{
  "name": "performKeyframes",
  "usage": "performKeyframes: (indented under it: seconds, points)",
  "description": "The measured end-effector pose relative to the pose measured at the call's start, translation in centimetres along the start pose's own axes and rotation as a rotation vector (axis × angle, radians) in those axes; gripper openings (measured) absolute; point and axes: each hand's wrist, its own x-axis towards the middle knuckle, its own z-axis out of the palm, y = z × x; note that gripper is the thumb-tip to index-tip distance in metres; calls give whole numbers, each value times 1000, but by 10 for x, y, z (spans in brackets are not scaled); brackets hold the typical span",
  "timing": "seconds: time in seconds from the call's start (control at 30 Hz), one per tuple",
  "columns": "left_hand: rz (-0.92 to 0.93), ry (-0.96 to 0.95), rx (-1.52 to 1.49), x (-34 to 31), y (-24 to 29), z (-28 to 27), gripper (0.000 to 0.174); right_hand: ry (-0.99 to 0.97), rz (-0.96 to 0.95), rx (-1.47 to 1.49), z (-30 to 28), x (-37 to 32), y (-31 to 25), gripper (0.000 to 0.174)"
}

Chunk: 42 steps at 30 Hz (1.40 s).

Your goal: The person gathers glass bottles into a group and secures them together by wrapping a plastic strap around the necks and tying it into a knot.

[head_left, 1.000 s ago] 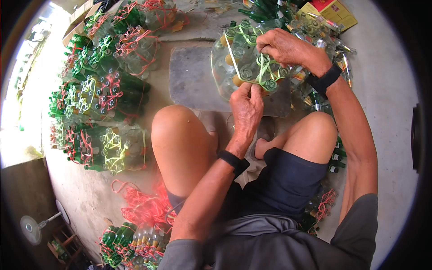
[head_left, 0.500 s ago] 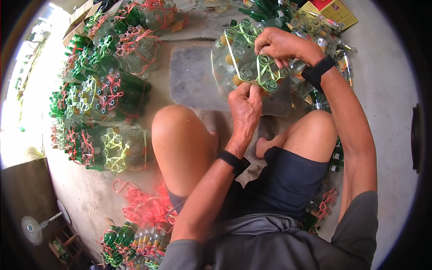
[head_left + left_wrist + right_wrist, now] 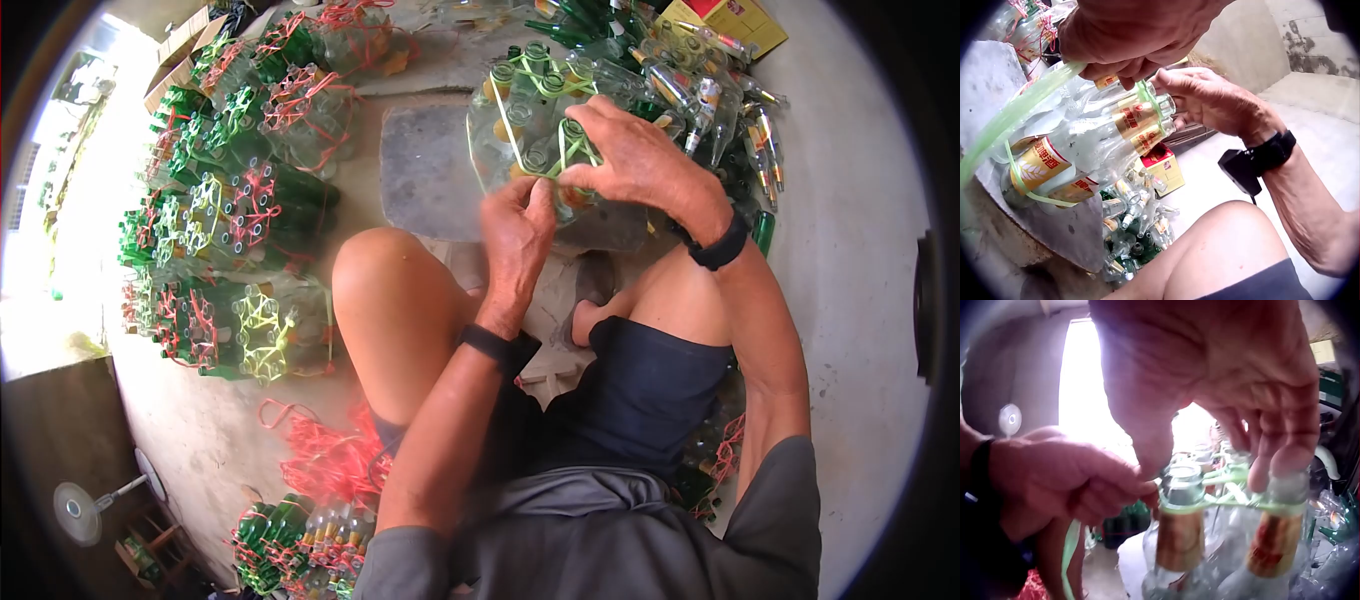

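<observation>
Clear bottles with yellow-orange labels stand bundled [image 3: 483, 150], pale green strap [image 3: 511, 118] looped around their necks. At the bundle's near edge, the left hand [image 3: 518, 240] pinches strap between thumb and fingers; a loose length of strap [image 3: 1019, 115] trails from it in the left wrist view. The right hand [image 3: 655, 165] is spread over the necks on the right side. In the right wrist view, its thumb [image 3: 1152, 447] reaches down beside a bottle neck [image 3: 1183, 487], close to the left fingers, and its other fingertips touch another bottle top.
A grey slab [image 3: 425, 170] lies under the bundle. Strapped green and clear bottles [image 3: 265, 205] stand at left, loose bottles [image 3: 705, 100] and a yellow box [image 3: 755, 28] at upper right. Red strap [image 3: 325, 455] is heaped by the person's knee [image 3: 385, 275].
The right hand has spread its fingers and come nearer to the left hand. The left hand and the bottle tops appear slightly further left, and the whole head view has shifted a little.
</observation>
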Motion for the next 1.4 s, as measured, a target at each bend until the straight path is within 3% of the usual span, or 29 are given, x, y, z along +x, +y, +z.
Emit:
performKeyframes:
  seconds: [0.1,0.23,0.33,0.4,0.8,0.83,0.9,1.17,1.23,1.27,1.33,1.4]
  points:
    - [53,-7,-4,5,-8,-3,25,231,12,-66,21,-7,-11,60]
    - [112,-79,124,13,-11,-15,24,196,82,-39,23,-7,-15,73]
    - [179,-66,186,16,-10,-15,24,189,115,-36,24,-7,-15,69]
    - [199,-64,219,16,-9,-17,24,320,43,-37,32,-6,-12,48]
    - [299,-112,514,22,10,-28,17,360,118,28,35,-5,-17,35]
    - [313,-139,571,24,14,-30,17,361,124,30,35,-6,-16,35]
    - [326,-170,634,28,23,-32,17,293,135,15,36,-4,-13,58]
    - [440,-365,909,60,55,-26,20,308,101,25,37,-5,-11,55]
    - [654,-391,978,70,56,-22,19,296,98,25,39,-6,-10,54]
    - [677,-416,971,76,56,-20,19,320,95,40,40,-5,-10,55]
    - [609,-474,944,86,64,-18,18,340,89,59,41,-5,-12,56]
    - [506,-565,974,100,72,-17,19,408,75,44,40,-6,-14,38]
